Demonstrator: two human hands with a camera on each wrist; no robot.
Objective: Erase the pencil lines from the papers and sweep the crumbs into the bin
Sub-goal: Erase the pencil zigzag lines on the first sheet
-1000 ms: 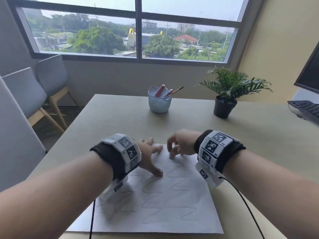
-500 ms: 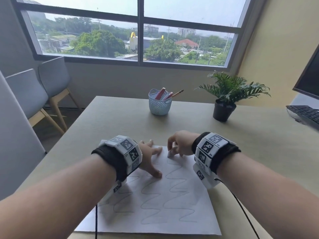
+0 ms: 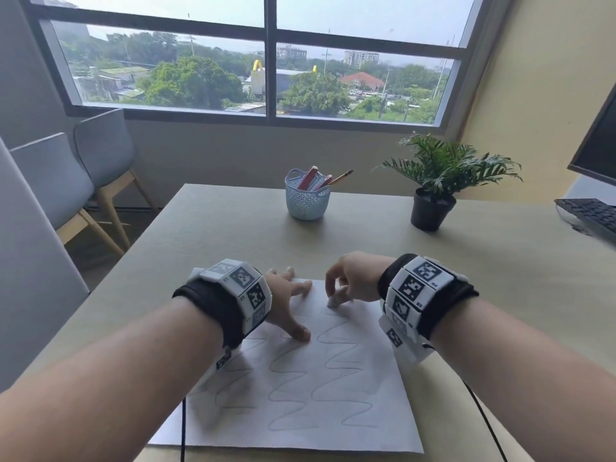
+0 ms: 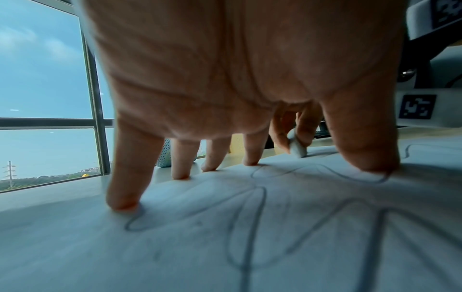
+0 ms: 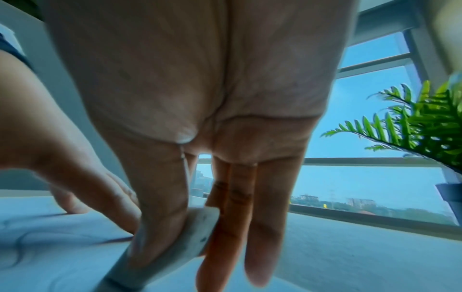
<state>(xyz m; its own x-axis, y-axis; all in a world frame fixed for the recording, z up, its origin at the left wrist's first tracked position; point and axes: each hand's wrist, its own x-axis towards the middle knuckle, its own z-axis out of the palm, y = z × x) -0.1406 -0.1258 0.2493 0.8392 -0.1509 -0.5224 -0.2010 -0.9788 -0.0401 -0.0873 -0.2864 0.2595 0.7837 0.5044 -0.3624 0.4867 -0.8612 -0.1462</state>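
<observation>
Leftmost, the left hand pressed spread, straight fingertips onto the paper on the table. Rightward, the right hand pinched a white eraser touching the sheet's far end. Hard rubbing there might have creased or torn the paper, since only fingertips pinned it.

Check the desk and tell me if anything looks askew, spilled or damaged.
Nothing stands out. The paper lies flat on the desk, pinned by the left hand, while the right hand rubs an eraser at its far edge. Basket and plant stand upright. No bin is in view.
</observation>
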